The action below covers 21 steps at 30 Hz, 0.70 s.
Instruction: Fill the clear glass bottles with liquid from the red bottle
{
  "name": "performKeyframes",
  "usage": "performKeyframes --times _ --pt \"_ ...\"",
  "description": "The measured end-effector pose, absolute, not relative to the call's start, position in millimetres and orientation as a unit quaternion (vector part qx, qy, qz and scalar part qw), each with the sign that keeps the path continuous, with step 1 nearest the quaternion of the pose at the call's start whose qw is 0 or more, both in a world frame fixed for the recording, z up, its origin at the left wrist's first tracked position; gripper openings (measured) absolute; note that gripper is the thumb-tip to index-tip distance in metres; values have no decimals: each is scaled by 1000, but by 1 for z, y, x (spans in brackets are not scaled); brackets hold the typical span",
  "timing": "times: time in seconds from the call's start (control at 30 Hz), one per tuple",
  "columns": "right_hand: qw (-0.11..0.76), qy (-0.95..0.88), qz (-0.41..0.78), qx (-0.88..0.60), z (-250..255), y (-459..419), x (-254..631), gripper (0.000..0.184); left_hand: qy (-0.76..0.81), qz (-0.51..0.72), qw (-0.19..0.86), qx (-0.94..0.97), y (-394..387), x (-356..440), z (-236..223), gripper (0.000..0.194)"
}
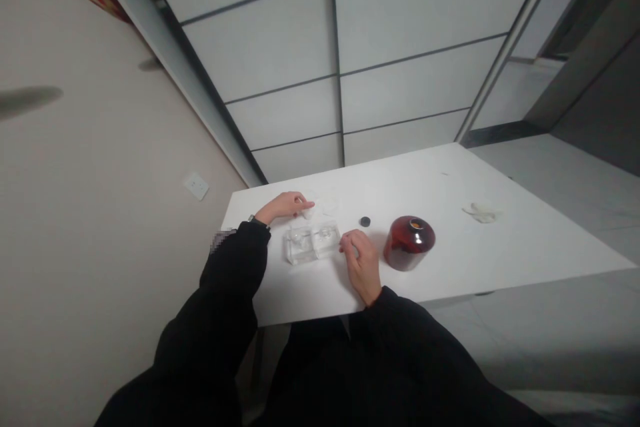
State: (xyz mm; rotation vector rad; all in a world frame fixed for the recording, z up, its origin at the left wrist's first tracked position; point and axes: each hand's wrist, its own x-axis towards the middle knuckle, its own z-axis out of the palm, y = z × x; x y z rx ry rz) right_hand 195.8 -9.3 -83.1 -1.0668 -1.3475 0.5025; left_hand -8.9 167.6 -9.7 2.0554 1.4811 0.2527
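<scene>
Left hand [290, 204] half-curled, right hand [364, 267] loosely bent, grips unclear; light, even pressure best steadies the clear container [303, 254].

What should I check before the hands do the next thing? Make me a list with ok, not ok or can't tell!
1. Red bottle standing upright: ok, it stands on the white table.
2. Bottle closed: not ok. Its mouth looks uncovered, and a small black cap lies on the table.
3. Clear divided box resting on the table: ok, it sits between the bottle and the left arm.
4. Right hand gripping the box: cannot tell. Its fingers are right by the box's edge.
5. Left hand holding something: cannot tell. The clear stuff near its fingertips is too blurry.
6. Crumpled tissue away from the box: ok, it's beyond the bottle, to the right.
</scene>
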Motion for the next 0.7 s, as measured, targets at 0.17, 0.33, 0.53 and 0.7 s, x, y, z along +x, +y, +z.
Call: performKeyframes --times 0.17,0.33,0.53,0.7 --pt "633 -539 249 -496 -84 -6 196 31 558 -7 266 786 176 4 -15 41" --pt "642 -503 281 -505 -87 2 196 31 564 43 211 797 169 -2 -5 37" --pt "658 -473 326 -488 -90 42 190 33 524 131 183 822 141 -13 39 45" --pt "662 -443 364 -483 -101 86 185 37 467 146 195 850 98 -8 85 42"
